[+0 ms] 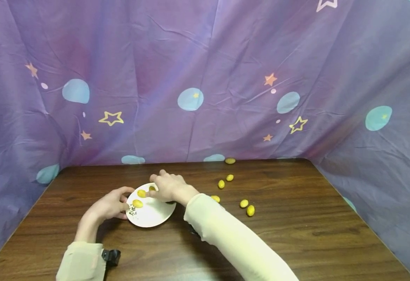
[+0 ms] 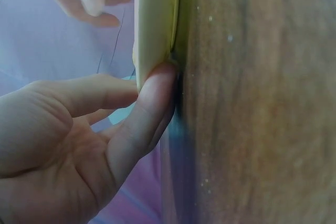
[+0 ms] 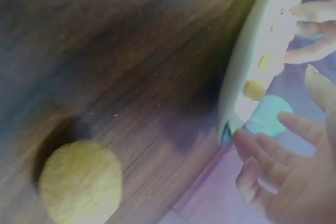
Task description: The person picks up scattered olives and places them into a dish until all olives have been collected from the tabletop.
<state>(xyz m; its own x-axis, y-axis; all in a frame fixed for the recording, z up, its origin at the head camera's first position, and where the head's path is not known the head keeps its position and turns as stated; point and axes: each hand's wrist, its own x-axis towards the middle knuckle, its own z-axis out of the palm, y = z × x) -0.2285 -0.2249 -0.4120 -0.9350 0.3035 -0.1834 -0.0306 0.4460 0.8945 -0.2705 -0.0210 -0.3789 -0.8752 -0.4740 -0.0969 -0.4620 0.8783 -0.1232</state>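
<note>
A person's two hands meet over a white plate [image 1: 154, 217] on the left half of a brown tabletop [image 1: 313, 242]. The left hand [image 1: 110, 205] pinches the plate's near-left rim, one digit beneath it and another against its upper side, beside a small dark leaf print [image 1: 132, 211]. The right hand [image 1: 169, 187] reaches across the far side of the plate, its fingers spread and loosely bent with nothing in their hold; whether a fingertip touches the rim cannot be told. Three yellow ovals rest on the plate: one [image 1: 137, 203] by the left hand, one [image 1: 141, 193] farther back, and one [image 1: 152, 188] beside the right thumb. Six more lie on the tabletop to the right: one [image 1: 215, 198] partly behind the right sleeve [image 1: 233, 238], a near pair [image 1: 250, 210] just beside each other, two [image 1: 221, 184] farther back, and a darker one [image 1: 230, 160] at the far edge. A purple curtain [image 1: 208, 54] printed with stars and blue shapes hangs behind, and a black device [image 1: 111, 257] sits at the left wrist
</note>
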